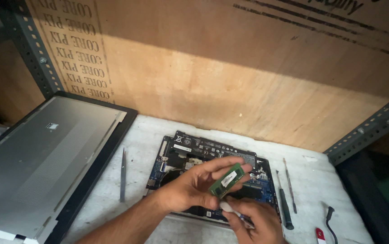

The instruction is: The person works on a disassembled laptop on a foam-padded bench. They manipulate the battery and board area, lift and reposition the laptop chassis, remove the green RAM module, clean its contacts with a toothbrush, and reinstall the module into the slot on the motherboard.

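- Your left hand (190, 187) pinches a green memory stick (226, 180), matt board with a white paper label.
- Under it lies a dark blue circuit board (194, 153), slightly glossy.
- The laptop cover (36, 158) beside you looks like matt silver metal.
- The wall panel (230, 72) is rough, bare plywood.
- The tweezers (123, 174) are dull grey metal.
- The table (312, 180) looks pale, worn and rough.

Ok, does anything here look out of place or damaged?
Nothing looks damaged. The opened laptop base lies with its circuit board bare, and its grey bottom cover rests apart at the left. The left hand pinches a small green memory module above the board; the right hand holds a white-tipped tool.
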The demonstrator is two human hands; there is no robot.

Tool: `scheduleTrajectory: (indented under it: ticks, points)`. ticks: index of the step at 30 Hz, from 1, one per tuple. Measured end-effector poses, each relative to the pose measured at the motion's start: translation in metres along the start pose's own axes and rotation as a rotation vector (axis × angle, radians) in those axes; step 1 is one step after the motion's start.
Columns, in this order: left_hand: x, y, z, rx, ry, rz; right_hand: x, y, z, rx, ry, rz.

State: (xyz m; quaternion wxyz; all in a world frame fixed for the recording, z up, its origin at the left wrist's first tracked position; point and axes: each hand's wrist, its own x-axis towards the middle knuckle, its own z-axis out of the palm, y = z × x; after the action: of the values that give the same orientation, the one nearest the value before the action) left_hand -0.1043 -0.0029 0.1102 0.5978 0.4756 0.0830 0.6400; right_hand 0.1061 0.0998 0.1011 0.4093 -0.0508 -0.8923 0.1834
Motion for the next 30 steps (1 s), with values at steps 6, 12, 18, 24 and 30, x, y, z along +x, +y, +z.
scheduleTrajectory:
  ticks: [6,12,18,24,30]
  points:
    - [-0.0004,0.0002,-0.0009,0.013,0.0,-0.003,0.0013,0.0004,-0.0005,0.006,-0.003,-0.021]
    - [0.0003,-0.0013,-0.0014,0.024,-0.002,0.017,-0.0004,0.0031,-0.0007,-0.04,-0.019,-0.061]
    - [0.0,-0.0002,0.0,0.023,-0.004,0.028,-0.003,0.0009,0.0004,0.028,0.008,-0.006]
    - [0.0003,0.0006,0.0004,-0.005,0.005,0.001,0.0005,-0.0014,-0.0016,-0.012,-0.006,0.004]
    - [-0.0001,-0.0001,0.001,0.006,-0.004,0.009,0.0,-0.0027,-0.0012,-0.056,-0.009,-0.032]
